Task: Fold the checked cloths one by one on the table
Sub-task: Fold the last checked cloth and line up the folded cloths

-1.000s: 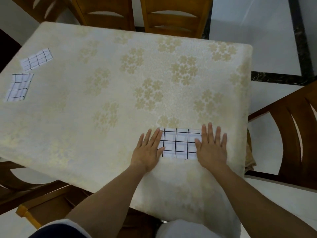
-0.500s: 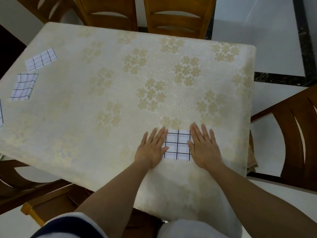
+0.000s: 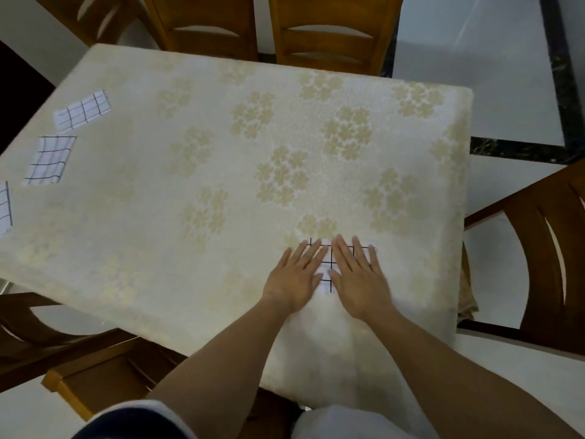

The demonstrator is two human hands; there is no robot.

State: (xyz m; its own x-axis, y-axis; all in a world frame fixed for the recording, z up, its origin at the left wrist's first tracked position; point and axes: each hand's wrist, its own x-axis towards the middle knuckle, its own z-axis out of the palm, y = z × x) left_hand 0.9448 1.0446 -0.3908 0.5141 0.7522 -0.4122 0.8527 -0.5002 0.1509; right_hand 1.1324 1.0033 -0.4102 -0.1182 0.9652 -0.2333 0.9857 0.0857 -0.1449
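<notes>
Hands slid inward, now almost meeting | left hand [image 3: 296, 280] and right hand [image 3: 357, 277] flat, fingers straight, pressing, gripping nothing | checked cloth [image 3: 326, 285] folded small beneath them, by the table's [image 3: 190, 248] near edge | likely soft, light, limp; pinch at corners

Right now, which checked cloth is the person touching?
The nearest cloth on the table, under the left hand and right hand; three other cloths lie untouched far left.
</notes>
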